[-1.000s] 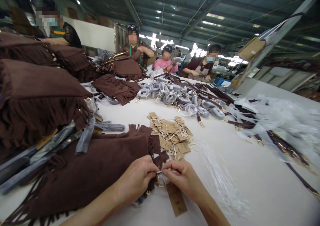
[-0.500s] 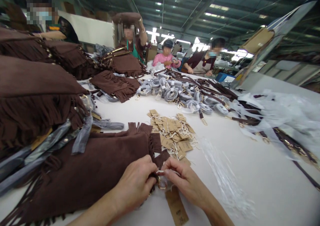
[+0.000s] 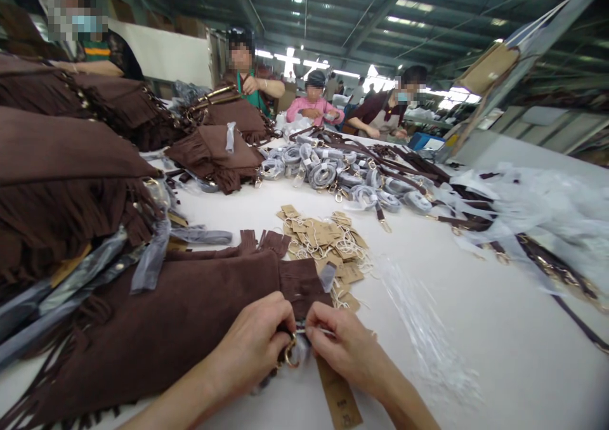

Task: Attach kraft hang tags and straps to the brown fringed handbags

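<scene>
A dark brown fringed bag [image 3: 190, 309] lies on the table in front of me. At its right end, my left hand [image 3: 257, 332] is closed in a pinch on a white string [image 3: 301, 330], beside a gold metal ring [image 3: 290, 351]. My right hand [image 3: 345, 341] pinches the same string a little to the right, leaving a short stretch between the hands. Below my right hand hangs a brown paper tag [image 3: 339, 395], its upper end hidden by the fingers. Clear plastic wrap shows by the ring.
Behind my hands lies a pile of brown tags [image 3: 328, 236] with white strings. Clear plastic strips [image 3: 423, 328] are to the right. Wrapped strap coils [image 3: 328, 173] lie farther back, stacked fringed bags [image 3: 71, 144] at left, plastic film [image 3: 547, 214] at right. Several people work across the table.
My hands have moved slightly apart along the string, and the ring has shifted left. The bag's fringed end lies farther right. Across the table, a person has lowered the bag held overhead.
</scene>
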Available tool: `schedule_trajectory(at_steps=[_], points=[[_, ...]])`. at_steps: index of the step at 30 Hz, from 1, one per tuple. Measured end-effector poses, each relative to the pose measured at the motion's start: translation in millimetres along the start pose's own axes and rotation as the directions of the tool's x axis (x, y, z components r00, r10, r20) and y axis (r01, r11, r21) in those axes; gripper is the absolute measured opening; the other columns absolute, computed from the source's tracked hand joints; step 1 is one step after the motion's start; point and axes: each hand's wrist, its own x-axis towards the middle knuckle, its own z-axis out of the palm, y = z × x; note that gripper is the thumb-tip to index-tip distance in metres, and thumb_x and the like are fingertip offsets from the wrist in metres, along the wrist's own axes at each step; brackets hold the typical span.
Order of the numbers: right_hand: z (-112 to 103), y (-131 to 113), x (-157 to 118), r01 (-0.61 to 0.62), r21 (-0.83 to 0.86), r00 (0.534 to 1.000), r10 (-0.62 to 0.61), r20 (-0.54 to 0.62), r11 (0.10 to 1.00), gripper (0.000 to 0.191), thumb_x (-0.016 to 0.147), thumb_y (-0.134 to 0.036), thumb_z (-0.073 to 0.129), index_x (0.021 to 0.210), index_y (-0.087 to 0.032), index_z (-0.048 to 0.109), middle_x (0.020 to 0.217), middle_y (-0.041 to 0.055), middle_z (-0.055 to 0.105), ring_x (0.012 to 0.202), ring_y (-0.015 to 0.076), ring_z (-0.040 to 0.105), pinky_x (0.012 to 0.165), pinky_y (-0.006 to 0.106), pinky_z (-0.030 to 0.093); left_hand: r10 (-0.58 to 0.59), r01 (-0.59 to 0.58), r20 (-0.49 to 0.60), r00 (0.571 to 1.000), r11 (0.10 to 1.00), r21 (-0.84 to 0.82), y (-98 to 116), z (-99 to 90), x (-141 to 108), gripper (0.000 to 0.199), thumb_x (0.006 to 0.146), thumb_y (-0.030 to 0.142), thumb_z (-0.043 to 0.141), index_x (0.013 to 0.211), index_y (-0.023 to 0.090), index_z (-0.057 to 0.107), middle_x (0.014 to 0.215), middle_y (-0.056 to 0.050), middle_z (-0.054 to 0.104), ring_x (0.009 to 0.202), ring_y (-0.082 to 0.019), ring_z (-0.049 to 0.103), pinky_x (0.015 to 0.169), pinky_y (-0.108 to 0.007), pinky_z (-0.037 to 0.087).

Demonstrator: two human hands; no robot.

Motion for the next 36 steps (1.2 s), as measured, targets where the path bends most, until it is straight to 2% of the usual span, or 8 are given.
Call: schedule_trajectory(at_steps=[3, 5, 11, 13, 20, 27, 31, 36], points=[[0, -4, 1, 0.132, 0.105, 0.984, -0.117, -0.136, 0.986, 0.017, 0.090, -0.023, 0.049, 0.074, -0.021, 0.055, 0.069, -0.0021, 0.057, 0.065, 0.0142, 0.053, 0.061, 0.024, 0.037, 0.016, -0.016, -0.008, 1.000, 1.000, -0.008, -4, 1.7, -1, 0.019, 0.068, 0.002, 0.052, 0.075, 0.019, 0.056, 0.081, 0.001, 0.056, 0.080, -0.015, 0.053, 0.070, -0.024, 0.036], [0, -6, 0, 0.185, 0.146, 0.975, -0.162, -0.154, 0.972, 0.020, 0.095, -0.029, 0.045, 0.081, -0.022, 0.057, 0.082, 0.0007, 0.063, 0.076, 0.0157, 0.057, 0.069, 0.025, 0.041, 0.027, -0.027, -0.009, 1.000, 1.000, -0.004, -6, 2.7, -1, 0.018, 0.069, 0.002, 0.052, 0.074, 0.019, 0.055, 0.081, 0.001, 0.056, 0.080, -0.015, 0.052, 0.071, -0.024, 0.035], [5, -6, -4, 0.042, 0.107, 0.994, -0.053, 0.101, 0.993, 0.019, 0.099, -0.029, 0.041, 0.082, -0.023, 0.050, 0.060, -0.0055, 0.057, 0.057, 0.0125, 0.055, 0.059, 0.023, 0.037, 0.029, -0.029, -0.027, 0.999, 1.000, -0.003, -8, 3.0, -1, 0.020, 0.066, -0.001, 0.051, 0.070, 0.019, 0.050, 0.078, 0.002, 0.055, 0.076, -0.014, 0.051, 0.066, -0.024, 0.032], [4, -7, -4, 0.049, 0.107, 0.990, -0.062, 0.125, 0.993, 0.019, 0.099, -0.029, 0.040, 0.083, -0.024, 0.048, 0.061, -0.0056, 0.058, 0.056, 0.0122, 0.055, 0.059, 0.022, 0.036, 0.027, -0.028, -0.019, 0.999, 0.999, -0.020, -7, 2.1, -1, 0.021, 0.064, -0.001, 0.051, 0.069, 0.019, 0.051, 0.078, 0.002, 0.056, 0.077, -0.014, 0.051, 0.067, -0.023, 0.033], [2, -9, -6, 0.142, -0.169, 0.982, -0.117, 0.146, 0.975, 0.020, 0.100, -0.032, 0.040, 0.085, -0.024, 0.050, 0.075, -0.0012, 0.060, 0.070, 0.0161, 0.055, 0.063, 0.026, 0.033, 0.024, -0.025, 0.052, 0.998, 1.000, 0.009, -1, -2.6, -2, 0.020, 0.064, 0.000, 0.050, 0.066, 0.020, 0.050, 0.075, 0.003, 0.057, 0.074, -0.013, 0.052, 0.065, -0.022, 0.033], [1, -17, -16, 0.157, 0.210, 0.962, -0.197, 0.188, 0.965, 0.018, 0.100, -0.029, 0.040, 0.088, -0.024, 0.052, 0.068, -0.0039, 0.062, 0.066, 0.0128, 0.060, 0.071, 0.023, 0.045, 0.001, 0.001, 0.053, 0.999, 0.999, -0.044, -2, -5.8, -3, 0.016, 0.067, 0.003, 0.053, 0.066, 0.019, 0.056, 0.075, 0.003, 0.057, 0.074, -0.013, 0.052, 0.064, -0.022, 0.034], [-5, -14, -17, 0.144, 0.379, 0.966, -0.213, 0.148, 0.914, 0.021, 0.101, -0.030, 0.038, 0.085, -0.023, 0.049, 0.101, 0.0028, 0.061, 0.076, 0.0128, 0.063, 0.067, 0.023, 0.050, -0.005, 0.020, 0.082, 0.997, 0.981, -0.191, -5, -13.0, -2, 0.013, 0.066, 0.006, 0.054, 0.065, 0.018, 0.056, 0.072, 0.004, 0.052, 0.071, -0.012, 0.049, 0.063, -0.021, 0.034], [-14, -16, -14, 0.253, 0.257, 0.925, -0.311, 0.219, 0.933, 0.015, 0.095, -0.021, 0.053, 0.083, -0.024, 0.060, 0.119, 0.0010, 0.060, 0.102, 0.0166, 0.060, 0.092, 0.030, 0.045, -0.024, 0.077, 0.124, 0.992, 0.896, -0.438, -13, -26.7, 0, 0.004, 0.066, 0.013, 0.057, 0.067, 0.017, 0.057, 0.072, 0.004, 0.051, 0.066, -0.011, 0.046, 0.060, -0.022, 0.036]])
